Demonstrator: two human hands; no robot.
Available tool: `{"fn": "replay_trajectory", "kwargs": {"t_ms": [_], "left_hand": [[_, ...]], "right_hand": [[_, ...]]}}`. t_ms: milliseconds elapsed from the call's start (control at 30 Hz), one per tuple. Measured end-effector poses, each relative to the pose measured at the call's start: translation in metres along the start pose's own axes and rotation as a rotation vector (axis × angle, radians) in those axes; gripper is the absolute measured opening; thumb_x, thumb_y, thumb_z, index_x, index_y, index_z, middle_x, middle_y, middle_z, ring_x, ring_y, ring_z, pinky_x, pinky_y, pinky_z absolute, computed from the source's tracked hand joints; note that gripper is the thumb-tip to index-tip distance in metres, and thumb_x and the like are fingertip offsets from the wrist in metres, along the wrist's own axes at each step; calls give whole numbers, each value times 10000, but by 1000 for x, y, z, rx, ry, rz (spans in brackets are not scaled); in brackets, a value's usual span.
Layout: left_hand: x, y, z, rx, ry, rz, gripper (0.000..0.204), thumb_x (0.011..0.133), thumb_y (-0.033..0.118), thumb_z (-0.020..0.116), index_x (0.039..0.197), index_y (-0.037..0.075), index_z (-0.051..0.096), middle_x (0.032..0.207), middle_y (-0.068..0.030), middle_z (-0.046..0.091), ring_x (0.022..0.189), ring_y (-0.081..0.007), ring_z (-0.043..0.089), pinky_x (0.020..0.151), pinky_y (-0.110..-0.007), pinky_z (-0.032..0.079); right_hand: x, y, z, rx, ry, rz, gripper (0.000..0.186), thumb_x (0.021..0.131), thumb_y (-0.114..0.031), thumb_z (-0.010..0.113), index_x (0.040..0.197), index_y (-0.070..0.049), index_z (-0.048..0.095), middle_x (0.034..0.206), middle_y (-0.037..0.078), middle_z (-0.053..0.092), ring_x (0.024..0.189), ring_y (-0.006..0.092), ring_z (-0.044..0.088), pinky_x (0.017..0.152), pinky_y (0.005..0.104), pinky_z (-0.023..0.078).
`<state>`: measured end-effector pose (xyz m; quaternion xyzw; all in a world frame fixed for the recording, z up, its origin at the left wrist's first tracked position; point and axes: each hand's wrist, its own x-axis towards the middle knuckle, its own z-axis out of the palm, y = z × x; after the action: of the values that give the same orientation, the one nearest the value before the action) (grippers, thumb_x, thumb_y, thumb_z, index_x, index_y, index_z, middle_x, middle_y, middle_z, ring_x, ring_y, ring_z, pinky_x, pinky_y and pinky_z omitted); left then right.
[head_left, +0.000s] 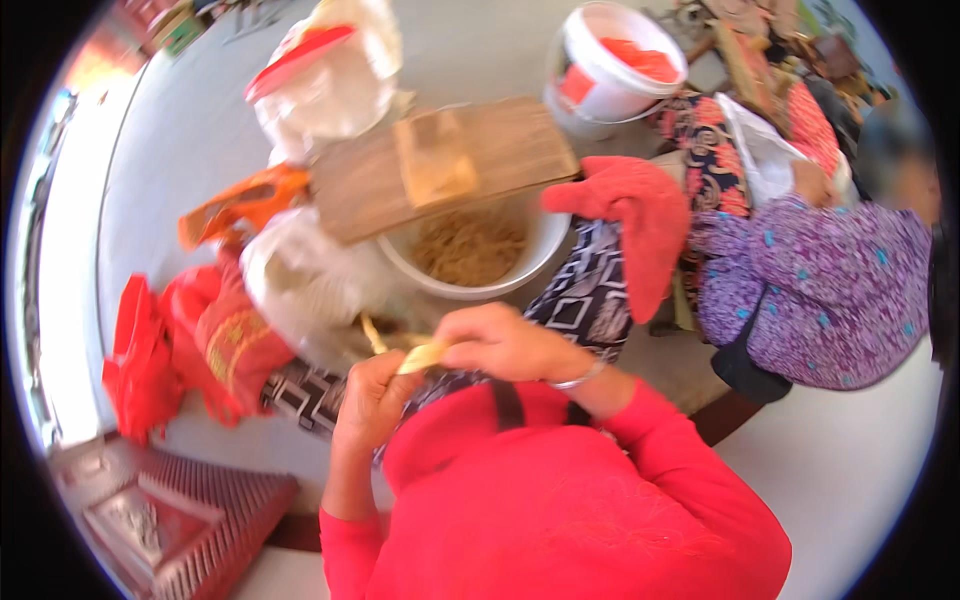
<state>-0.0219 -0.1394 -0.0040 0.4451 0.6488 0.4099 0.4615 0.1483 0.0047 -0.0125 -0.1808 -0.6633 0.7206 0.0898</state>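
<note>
Both my hands meet above my lap on a pale yellow, leaf-like piece [420, 358], whose kind I cannot make out. My left hand [374, 398] pinches its left end, with a thin yellow strip [373, 334] sticking up beside the thumb. My right hand [505, 343], with a bangle at the wrist, has its fingers closed on the other end. Just beyond them stands a pale metal basin [553, 250] of brown, crumbly stuff [470, 248]. A wooden board [355, 190] lies across its far rim, bearing a lighter flat wooden piece [437, 155].
An open whitish sack [300, 275] sits left of the basin, near an orange plastic thing [245, 205] and red bags [150, 340]. Farther off are a white bag [345, 95] and a white bucket [600, 85]. A person in purple [820, 280] sits at right.
</note>
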Motion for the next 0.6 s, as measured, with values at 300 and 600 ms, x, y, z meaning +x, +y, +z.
{"fn": "replay_trajectory", "kwargs": {"t_ms": [300,600], "left_hand": [[-24,124,13,336,42,1144,327,805,282,702,615,118,492,575,17,417,464,-139,412,433,-302,267],[-32,97,6,-74,59,1117,407,917,291,618,611,40,523,517,-16,460,389,-140,355,408,-300,247]], "right_hand": [[-3,-67,34,-141,-55,-184,542,803,14,657,1315,-74,501,1200,144,533,986,193,544,840,301,453],[-6,-33,-8,-510,182,-420,106,784,-85,705,852,-47,635,804,69,651,753,245,600,718,340,449]]}}
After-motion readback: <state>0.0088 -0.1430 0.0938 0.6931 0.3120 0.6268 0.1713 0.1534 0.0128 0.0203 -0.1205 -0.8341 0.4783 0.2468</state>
